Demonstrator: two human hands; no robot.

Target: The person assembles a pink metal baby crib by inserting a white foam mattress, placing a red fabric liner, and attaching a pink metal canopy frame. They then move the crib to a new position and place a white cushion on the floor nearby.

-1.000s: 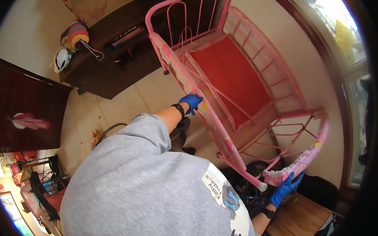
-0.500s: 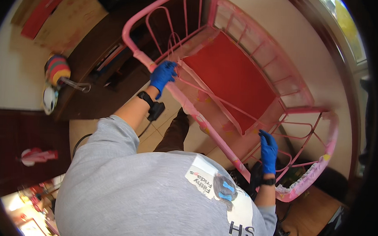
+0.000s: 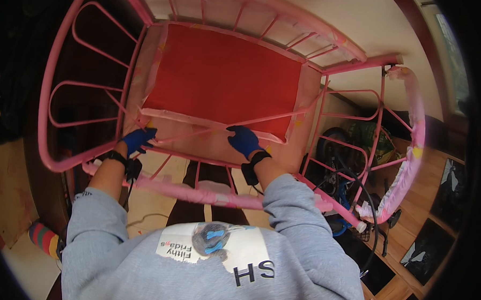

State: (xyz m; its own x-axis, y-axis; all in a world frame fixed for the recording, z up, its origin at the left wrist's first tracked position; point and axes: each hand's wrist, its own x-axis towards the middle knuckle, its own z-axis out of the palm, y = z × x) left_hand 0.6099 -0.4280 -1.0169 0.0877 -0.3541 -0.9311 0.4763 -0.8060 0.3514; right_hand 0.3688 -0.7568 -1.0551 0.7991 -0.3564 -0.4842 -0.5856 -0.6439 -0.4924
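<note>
A pink metal crib [image 3: 58,88] with looped end bars stands before me. Its base bears a flat red panel [image 3: 222,74], edged in pale pink fabric. A thin pink metal rod [image 3: 285,115] slants across the crib, from the lower left up to the right end. My left hand [image 3: 137,139], in a blue glove, is closed on the rod's left part near the front corner. My right hand [image 3: 244,141], also gloved in blue, has its fingertips closed around the rod's middle. The fabric-wrapped front rail [image 3: 190,194] lies low, below my hands and before my legs.
Right of the crib end stands a small bicycle [image 3: 334,149], with a green bag [image 3: 378,140] behind it. Wooden flooring or furniture with dark panels [image 3: 429,257] lies at the right. A striped colourful roll [image 3: 44,239] is at the lower left.
My view has turned, so the crib now lies straight across. My left hand has left the padded rail for the rod. My right hand has come in from the right end onto the rod.
</note>
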